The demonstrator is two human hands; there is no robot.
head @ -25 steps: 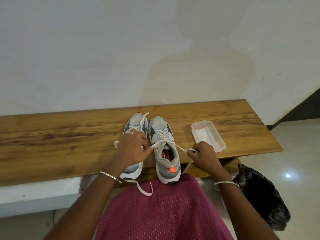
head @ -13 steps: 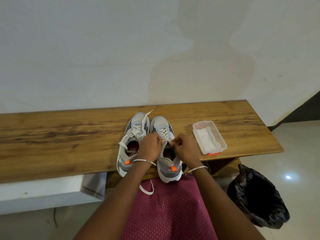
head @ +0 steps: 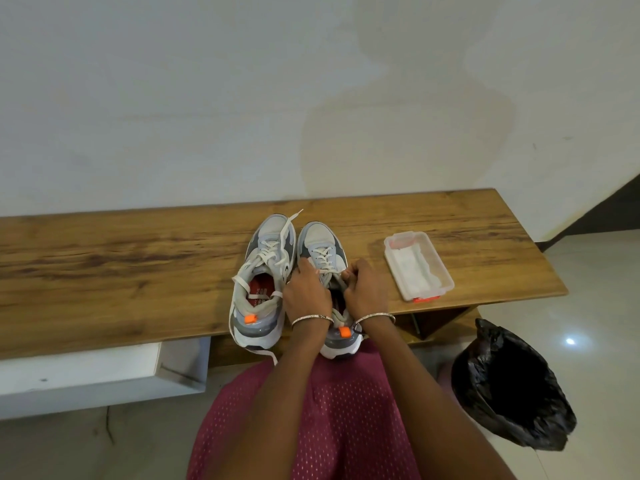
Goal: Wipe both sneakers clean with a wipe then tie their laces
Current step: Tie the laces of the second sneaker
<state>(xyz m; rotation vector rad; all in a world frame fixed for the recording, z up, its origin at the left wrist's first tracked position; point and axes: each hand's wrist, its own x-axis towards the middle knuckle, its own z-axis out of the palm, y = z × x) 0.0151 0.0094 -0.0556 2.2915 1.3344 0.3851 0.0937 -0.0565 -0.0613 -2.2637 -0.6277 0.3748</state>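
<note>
Two grey-and-white sneakers stood side by side at the front edge of the bench [head: 138, 271], toes toward the wall, heels slightly overhanging. Both hands were over the right sneaker [head: 322, 239]: the left hand [head: 306, 292] and right hand [head: 365, 289] had fingers curled inward, pinching the right sneaker's lace [head: 325, 252] above the tongue. The left sneaker [head: 263, 282] was untied, its loose lace ends trailing over the toe and off the front edge. A clear wipe box [head: 396, 271] lay near the bench's right end, apart from the shoes. A black bin bag [head: 509, 393] sat on the floor beyond that end.
</note>
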